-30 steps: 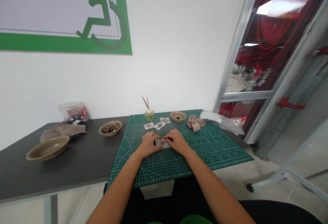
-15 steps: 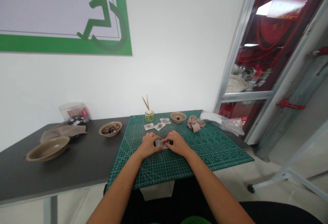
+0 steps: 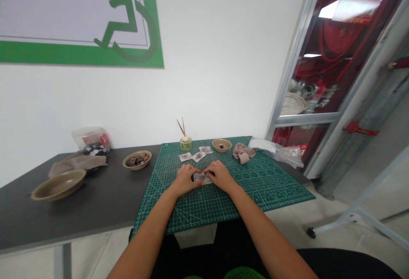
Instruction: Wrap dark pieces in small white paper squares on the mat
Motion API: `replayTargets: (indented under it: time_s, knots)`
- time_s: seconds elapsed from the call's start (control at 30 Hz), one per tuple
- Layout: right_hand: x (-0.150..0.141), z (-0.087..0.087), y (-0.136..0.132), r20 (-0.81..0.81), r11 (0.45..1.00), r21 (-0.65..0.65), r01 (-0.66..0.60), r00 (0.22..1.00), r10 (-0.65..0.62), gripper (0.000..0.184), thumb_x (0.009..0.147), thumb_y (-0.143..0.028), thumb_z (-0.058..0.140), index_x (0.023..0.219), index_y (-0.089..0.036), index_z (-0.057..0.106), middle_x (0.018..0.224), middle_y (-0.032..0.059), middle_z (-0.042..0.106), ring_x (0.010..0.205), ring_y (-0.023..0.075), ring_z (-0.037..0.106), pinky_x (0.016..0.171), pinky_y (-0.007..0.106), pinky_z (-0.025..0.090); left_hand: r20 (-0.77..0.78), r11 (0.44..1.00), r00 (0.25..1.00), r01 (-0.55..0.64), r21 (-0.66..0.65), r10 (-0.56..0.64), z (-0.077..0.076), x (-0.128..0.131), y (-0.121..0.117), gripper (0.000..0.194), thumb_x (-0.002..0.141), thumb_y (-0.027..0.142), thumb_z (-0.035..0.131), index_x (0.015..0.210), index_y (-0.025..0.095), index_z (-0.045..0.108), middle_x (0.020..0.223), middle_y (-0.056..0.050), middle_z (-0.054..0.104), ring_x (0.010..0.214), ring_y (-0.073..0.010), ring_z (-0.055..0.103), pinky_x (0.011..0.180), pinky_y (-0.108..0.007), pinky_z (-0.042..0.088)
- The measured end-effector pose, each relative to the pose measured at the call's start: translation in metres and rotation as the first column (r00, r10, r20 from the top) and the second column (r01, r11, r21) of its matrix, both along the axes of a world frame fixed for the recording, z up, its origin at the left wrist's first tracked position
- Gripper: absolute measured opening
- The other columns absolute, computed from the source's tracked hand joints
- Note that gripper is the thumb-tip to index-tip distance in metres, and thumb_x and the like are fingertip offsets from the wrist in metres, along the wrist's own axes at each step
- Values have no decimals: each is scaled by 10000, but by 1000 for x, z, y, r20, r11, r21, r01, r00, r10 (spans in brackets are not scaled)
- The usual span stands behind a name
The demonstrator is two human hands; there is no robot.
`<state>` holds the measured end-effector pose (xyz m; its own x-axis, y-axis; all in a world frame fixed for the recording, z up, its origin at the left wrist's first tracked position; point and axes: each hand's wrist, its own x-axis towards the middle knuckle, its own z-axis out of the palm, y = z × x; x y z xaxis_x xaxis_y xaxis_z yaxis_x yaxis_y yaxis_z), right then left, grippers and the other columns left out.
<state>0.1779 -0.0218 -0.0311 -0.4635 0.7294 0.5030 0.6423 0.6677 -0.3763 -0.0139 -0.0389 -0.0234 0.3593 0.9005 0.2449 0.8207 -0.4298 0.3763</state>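
Observation:
My left hand (image 3: 185, 179) and my right hand (image 3: 221, 176) meet over the green cutting mat (image 3: 268, 181). Between them is a small pale grey sheet (image 3: 198, 177) with a darker patch, low over or on the mat. Thumb and fingers of each hand close on one of its sides; whether anything small lies inside is hidden. Just beyond my hands lie several loose whitish squares (image 3: 198, 156) with dark blurry prints. Farther right, a small tan bowl (image 3: 225, 148) contains a dark lump (image 3: 221, 146). A crumpled brown cloth (image 3: 243, 153) rests beside that bowl.
A reed diffuser (image 3: 186, 143) stands at the mat's back edge. Left on the dark table (image 3: 111, 202) are a bowl of brown chunks (image 3: 137, 160), a larger bowl (image 3: 59, 185), another cloth (image 3: 75, 165) and a clear tub (image 3: 91, 139). A plastic bag (image 3: 281, 152) lies at right.
More of the pale sheet shows between my hands, and my right thumb and fingers have shifted slightly along it. The view has moved a little; the other things stay put.

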Motion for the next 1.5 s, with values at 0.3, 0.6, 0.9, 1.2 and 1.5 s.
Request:
replayTargets:
  time_s: [0.3, 0.6, 0.9, 1.2, 1.5]
  knots:
    - [2, -5, 4, -35, 980, 35, 194, 981, -193, 144, 842, -202, 553, 790, -169, 684, 818, 73, 607, 859, 207, 481, 823, 350, 371, -2, 1000, 1000, -5, 3, 5, 0, 0, 0, 423, 677, 477, 678, 1043, 268, 640, 1011, -35, 552, 1006, -240, 461, 869, -374, 341]
    - [1, 0, -1, -72, 999, -16, -52, 996, 51, 111, 771, -90, 614, 839, -173, 639, 840, 37, 635, 861, 181, 506, 813, 323, 390, -14, 1000, 1000, -1, -5, 0, 0, 0, 0, 411, 690, 468, 670, 1047, 266, 637, 1011, -35, 553, 992, -233, 459, 839, -354, 347]
    - [1, 3, -2, -109, 993, -101, -64, 993, 53, 131, 747, -47, 603, 792, -170, 607, 796, 28, 630, 816, 175, 516, 783, 324, 389, -7, 1000, 1000, 0, -5, 0, 1, 0, 0, 414, 686, 475, 671, 1046, 273, 638, 1008, -34, 552, 997, -240, 461, 837, -365, 349]
    - [1, 3, -4, -121, 992, -107, -61, 992, 48, 119, 740, -49, 606, 770, -164, 597, 759, 19, 608, 786, 169, 503, 749, 305, 384, -14, 1000, 1000, -6, -8, 6, 2, 1, -2, 408, 692, 468, 668, 1042, 261, 641, 1018, -40, 558, 1000, -242, 465, 835, -363, 353]
    - [2, 4, -4, -134, 991, -115, -68, 990, 52, 112, 734, -56, 616, 759, -165, 620, 741, 14, 614, 774, 165, 509, 752, 301, 387, -13, 1000, 1000, -10, 1, 10, 2, 1, -1, 404, 688, 470, 671, 1036, 267, 641, 1014, -35, 557, 1001, -236, 463, 836, -354, 351]
